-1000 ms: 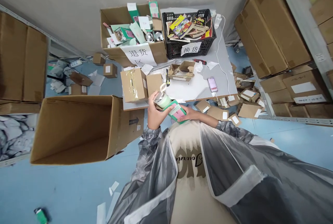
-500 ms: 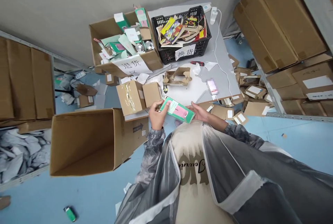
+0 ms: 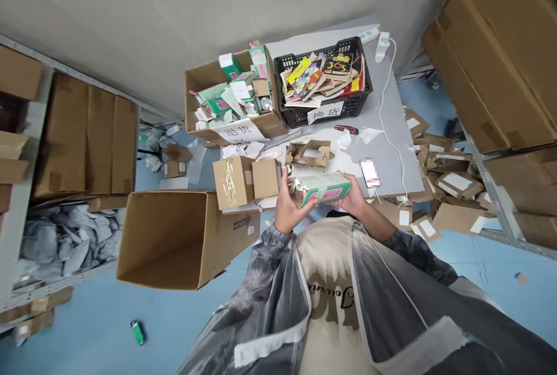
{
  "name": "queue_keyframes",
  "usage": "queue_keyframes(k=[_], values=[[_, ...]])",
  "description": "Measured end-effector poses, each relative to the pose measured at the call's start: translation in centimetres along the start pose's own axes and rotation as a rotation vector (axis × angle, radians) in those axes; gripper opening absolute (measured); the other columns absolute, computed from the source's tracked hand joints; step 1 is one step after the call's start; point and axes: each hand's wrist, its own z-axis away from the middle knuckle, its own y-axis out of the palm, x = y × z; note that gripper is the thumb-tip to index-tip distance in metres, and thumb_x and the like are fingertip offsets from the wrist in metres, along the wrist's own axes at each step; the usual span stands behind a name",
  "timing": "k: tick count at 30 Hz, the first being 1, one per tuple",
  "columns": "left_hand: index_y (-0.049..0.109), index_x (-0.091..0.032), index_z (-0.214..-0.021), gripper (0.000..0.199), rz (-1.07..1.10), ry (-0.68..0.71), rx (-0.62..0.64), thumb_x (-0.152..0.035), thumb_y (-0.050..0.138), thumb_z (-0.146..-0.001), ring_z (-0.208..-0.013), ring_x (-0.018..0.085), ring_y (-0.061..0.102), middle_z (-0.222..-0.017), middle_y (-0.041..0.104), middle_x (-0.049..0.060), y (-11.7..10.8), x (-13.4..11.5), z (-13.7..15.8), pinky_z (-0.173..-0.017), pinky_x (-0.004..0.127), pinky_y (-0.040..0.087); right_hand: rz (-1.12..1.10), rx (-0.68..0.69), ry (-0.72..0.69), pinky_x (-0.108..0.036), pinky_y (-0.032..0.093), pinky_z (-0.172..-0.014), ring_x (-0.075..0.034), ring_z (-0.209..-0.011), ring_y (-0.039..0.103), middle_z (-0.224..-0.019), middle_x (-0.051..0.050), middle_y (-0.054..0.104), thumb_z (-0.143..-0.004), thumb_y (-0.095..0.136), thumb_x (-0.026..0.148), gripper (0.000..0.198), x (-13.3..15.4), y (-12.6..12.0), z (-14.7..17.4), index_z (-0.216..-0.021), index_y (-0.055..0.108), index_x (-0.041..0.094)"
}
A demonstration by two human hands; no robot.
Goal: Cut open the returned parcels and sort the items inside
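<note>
Between my two hands, just in front of my body and over the table's near edge, is a green and pink carton [image 3: 326, 187]. My left hand [image 3: 290, 204] grips its left end, thumb along the near side and fingers raised at the far side. At the other end, my right hand [image 3: 354, 198] is closed round the right edge, its fingers partly hidden behind the carton. Just beyond lies an open brown cardboard tray [image 3: 308, 153]. Two small brown boxes [image 3: 234, 182] stand to the left of my left hand.
A carton of green packages [image 3: 278, 122] and a black crate [image 3: 363, 99] of books stand at the back of the table [image 3: 394, 148]. A red knife [image 3: 345, 129] and a phone [image 3: 369, 173] lie there. A large open box [image 3: 124, 241] stands left; shelves flank both sides.
The carton has been turned in my hands, so its long side and top now show instead of its broad face. My left hand has shifted its hold. The camera view has swung left and up.
</note>
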Motion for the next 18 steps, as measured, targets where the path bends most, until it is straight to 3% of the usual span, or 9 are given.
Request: queue_keyframes(k=[3, 5, 9, 12, 15, 18], values=[[0.068, -0.025, -0.167, 0.092, -0.051, -0.064, 0.129, -0.078, 0.099, -0.098, -0.12, 0.035, 0.085, -0.13, 0.083, 0.013, -1.8, -0.3, -1.5, -0.107, 0.047, 0.071, 0.056, 0.028, 0.063, -0.055, 0.083, -0.086, -0.036, -0.104, 0.093, -0.12, -0.015, 0.096, -0.122, 0.046, 0.059, 0.063, 1.1, 0.6, -0.9, -0.157, 0.081, 0.022], [0.072, -0.026, -0.154, 0.078, -0.06, -0.14, 0.133, -0.075, 0.098, -0.099, -0.1, 0.029, 0.083, -0.115, 0.083, 0.007, -2.3, -0.5, -1.8, -0.095, 0.042, 0.07, 0.085, 0.06, 0.114, -0.058, 0.083, -0.089, -0.037, -0.106, 0.094, -0.119, -0.016, 0.096, -0.124, 0.042, 0.058, 0.064, 1.6, 1.3, -1.7, -0.16, 0.079, 0.02], [0.073, -0.027, -0.14, 0.065, -0.085, -0.248, -0.044, -0.068, 0.099, -0.098, -0.09, 0.027, 0.08, -0.104, 0.081, 0.004, -2.3, -0.8, -1.5, -0.088, 0.04, 0.068, 0.18, 0.155, 0.238, -0.063, 0.082, -0.089, -0.038, -0.106, 0.093, -0.122, -0.018, 0.095, -0.127, 0.031, 0.069, 0.073, 2.8, 3.4, -4.5, -0.161, 0.075, 0.021], [0.075, -0.028, -0.139, 0.062, -0.104, -0.235, -0.225, -0.066, 0.1, -0.096, -0.098, 0.032, 0.085, -0.11, 0.084, 0.008, -4.3, -0.5, -2.3, -0.092, 0.044, 0.071, 0.281, 0.168, 0.197, -0.062, 0.082, -0.089, -0.038, -0.112, 0.092, -0.129, -0.017, 0.092, -0.126, 0.026, 0.083, 0.08, 3.6, 5.0, -7.6, -0.155, 0.075, 0.026], [0.076, -0.028, -0.14, 0.065, -0.154, -0.164, -0.451, -0.064, 0.104, -0.093, -0.123, 0.038, 0.087, -0.126, 0.085, 0.014, -9.9, 1.0, -5.9, -0.107, 0.048, 0.073, 0.421, -0.076, -0.058, -0.048, 0.079, -0.079, -0.034, -0.106, 0.089, -0.128, -0.016, 0.088, -0.121, 0.044, 0.08, 0.065, 4.2, 5.4, -10.9, -0.136, 0.078, 0.027], [0.072, -0.025, -0.152, 0.078, -0.249, -0.099, -0.676, -0.055, 0.108, -0.09, -0.146, 0.042, 0.08, -0.149, 0.081, 0.018, -17.0, 4.0, -13.4, -0.127, 0.053, 0.067, 0.631, -0.427, -0.36, -0.042, 0.074, -0.076, -0.032, -0.096, 0.082, -0.111, -0.015, 0.083, -0.111, 0.059, 0.068, 0.049, 4.8, 3.6, -13.4, -0.116, 0.079, 0.024]])
